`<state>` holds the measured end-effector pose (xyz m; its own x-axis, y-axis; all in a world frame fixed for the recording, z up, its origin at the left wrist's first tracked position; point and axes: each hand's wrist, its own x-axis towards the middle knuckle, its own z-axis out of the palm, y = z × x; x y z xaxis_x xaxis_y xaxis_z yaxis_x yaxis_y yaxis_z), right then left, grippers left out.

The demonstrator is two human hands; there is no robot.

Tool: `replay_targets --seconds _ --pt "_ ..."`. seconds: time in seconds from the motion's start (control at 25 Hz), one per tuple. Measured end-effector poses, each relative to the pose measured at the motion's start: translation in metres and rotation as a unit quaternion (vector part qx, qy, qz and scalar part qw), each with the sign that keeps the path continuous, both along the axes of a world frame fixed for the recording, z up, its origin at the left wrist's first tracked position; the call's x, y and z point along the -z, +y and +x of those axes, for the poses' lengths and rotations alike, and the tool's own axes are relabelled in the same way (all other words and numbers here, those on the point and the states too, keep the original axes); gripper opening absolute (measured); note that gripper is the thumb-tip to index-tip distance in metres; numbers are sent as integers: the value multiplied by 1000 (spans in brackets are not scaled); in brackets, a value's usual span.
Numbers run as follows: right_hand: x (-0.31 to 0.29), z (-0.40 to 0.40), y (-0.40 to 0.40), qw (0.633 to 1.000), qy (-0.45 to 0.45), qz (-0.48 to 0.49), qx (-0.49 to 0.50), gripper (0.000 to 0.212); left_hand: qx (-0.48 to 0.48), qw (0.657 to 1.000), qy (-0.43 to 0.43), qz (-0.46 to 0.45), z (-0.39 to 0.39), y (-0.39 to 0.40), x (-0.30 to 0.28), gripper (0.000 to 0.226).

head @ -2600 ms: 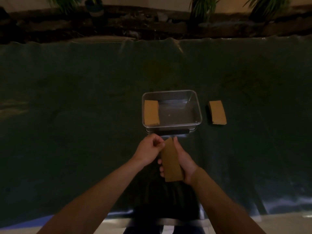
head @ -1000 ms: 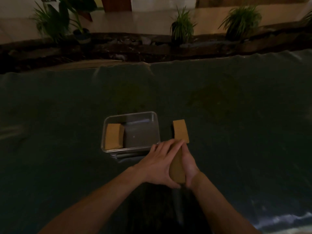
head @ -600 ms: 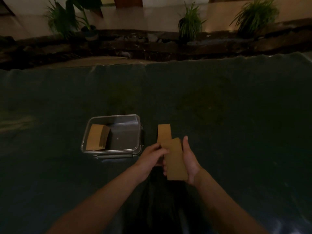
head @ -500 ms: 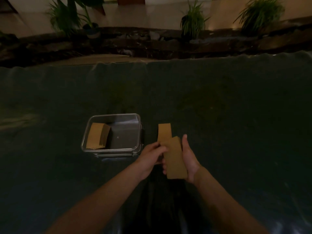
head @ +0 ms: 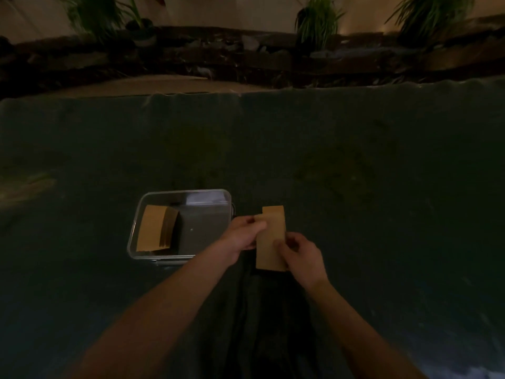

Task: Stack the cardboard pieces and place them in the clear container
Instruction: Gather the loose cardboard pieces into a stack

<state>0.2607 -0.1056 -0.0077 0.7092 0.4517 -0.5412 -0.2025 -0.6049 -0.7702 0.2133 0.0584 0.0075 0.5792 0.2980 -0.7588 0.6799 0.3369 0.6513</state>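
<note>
A clear rectangular container (head: 136,228) sits on the dark cloth, left of my hands. Inside it, a stack of brown cardboard pieces (head: 155,231) leans against its left wall. Both hands hold another set of cardboard pieces (head: 269,250) just right of the container. My left hand (head: 243,235) pinches its upper left edge. My right hand (head: 300,255) grips its lower right side. A further cardboard piece (head: 273,214) pokes out past the held one; I cannot tell whether it lies on the cloth or belongs to the held set.
The dark green cloth (head: 355,187) covers the whole table, with open surface right of and beyond the container. Past the far edge runs a dark stone ledge (head: 246,58) with potted plants (head: 317,20).
The held cardboard has moved up toward the further piece and now overlaps it. My right hand has shifted from beneath the cardboard to gripping its lower right side.
</note>
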Motion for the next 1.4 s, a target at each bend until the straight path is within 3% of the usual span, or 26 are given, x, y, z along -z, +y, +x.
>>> replay_targets --seconds 0.16,0.36,0.56,0.72,1.08,1.24,1.4 --pt "15 20 19 998 31 7 48 37 -53 999 9 -6 14 6 16 40" --pt "37 41 29 998 23 -22 62 40 -92 996 0 -5 14 3 48 11" --pt "47 38 34 984 -124 -119 41 48 -53 987 29 151 30 -5 72 27" --pt "56 40 42 975 -155 -156 24 39 -43 972 57 225 38 -11 82 32" --pt "74 44 45 975 -129 -178 31 42 8 946 56 320 40 -15 97 26" --pt "80 45 50 983 -58 -162 59 47 -30 961 63 266 41 -15 98 45" --pt "78 60 55 986 43 -139 85 40 -35 971 95 215 49 -16 97 41"
